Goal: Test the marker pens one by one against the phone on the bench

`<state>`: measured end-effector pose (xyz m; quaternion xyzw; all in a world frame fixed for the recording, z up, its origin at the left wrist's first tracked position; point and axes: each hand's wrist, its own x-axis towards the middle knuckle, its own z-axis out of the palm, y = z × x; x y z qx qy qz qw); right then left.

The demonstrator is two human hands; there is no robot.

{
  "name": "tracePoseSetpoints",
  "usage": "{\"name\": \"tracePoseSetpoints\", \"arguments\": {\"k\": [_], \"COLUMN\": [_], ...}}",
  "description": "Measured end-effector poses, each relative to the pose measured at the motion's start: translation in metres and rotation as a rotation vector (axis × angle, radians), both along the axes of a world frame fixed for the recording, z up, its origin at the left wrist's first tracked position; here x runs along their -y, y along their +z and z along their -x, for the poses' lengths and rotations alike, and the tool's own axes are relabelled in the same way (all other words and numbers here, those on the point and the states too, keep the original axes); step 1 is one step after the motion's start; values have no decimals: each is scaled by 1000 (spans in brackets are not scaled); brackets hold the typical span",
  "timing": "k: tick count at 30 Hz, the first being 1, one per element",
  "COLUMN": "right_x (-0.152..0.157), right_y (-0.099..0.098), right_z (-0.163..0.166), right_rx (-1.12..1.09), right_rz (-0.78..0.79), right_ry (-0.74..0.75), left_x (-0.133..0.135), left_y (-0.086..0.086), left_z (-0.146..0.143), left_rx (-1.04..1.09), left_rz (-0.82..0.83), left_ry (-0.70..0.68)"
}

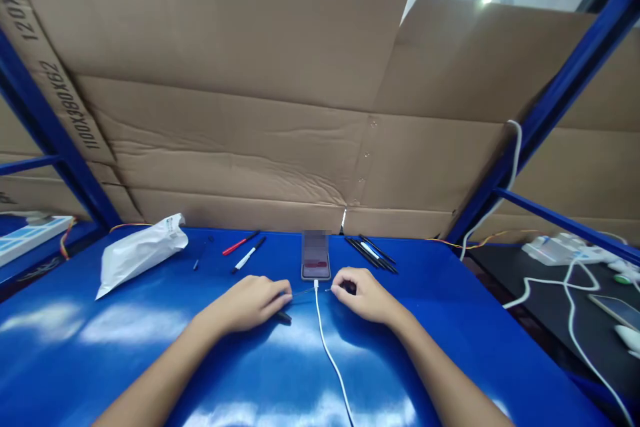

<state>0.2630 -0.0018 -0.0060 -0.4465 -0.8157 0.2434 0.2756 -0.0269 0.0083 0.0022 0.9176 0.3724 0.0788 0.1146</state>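
My left hand (250, 303) rests on the blue table (100, 360) with its fingers closed round a dark pen part (283, 315), and a thin refill (303, 292) runs from it to the right. My right hand (363, 293) is closed on the other end, pinching a small dark piece I cannot make out. Just beyond both hands lies a phone (315, 257), with a white cable (327, 347) plugged in and running back between my arms.
A pile of black pens (373, 253) lies right of the phone. A red pen (240, 243) and a white-and-black pen (249, 255) lie to its left, near a white plastic bag (140, 250). Cardboard sheets (250, 113) wall off the back. Power strips (560, 250) and cables sit at the right.
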Motion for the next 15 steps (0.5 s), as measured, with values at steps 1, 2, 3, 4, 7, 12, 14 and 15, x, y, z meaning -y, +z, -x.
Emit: {"name": "tracePoseSetpoints", "arguments": {"k": [1,2,3,4,7,12,14,15], "right_x": [0,-1,0,0,-1,-5,-4,-3], "right_y": [0,-1,-1,-1,1,1,1,1], "right_z": [-1,-1,-1,-1,-3,-10,-10,-9], "right_rx": [33,72,112,144,149,91,123,139], "right_rz": [-10,-25,-41,-58,-95,-111,-93,-89], "right_ry": [-10,-17,-23,-28,-67,-139,-138,-124], "left_x": [-1,-3,-3,-3,-2,-3,-6,-8], "left_y": [0,0,1,2,5,3,-1,-3], "left_z": [3,5,7,8,9,7,5,4], "left_rx": [-9,-14,-15,-11,33,111,78,55], "left_rz": [-2,-4,-6,-6,15,-76,-216,-296], "left_ry": [16,41,71,101,142,32,9,11]}}
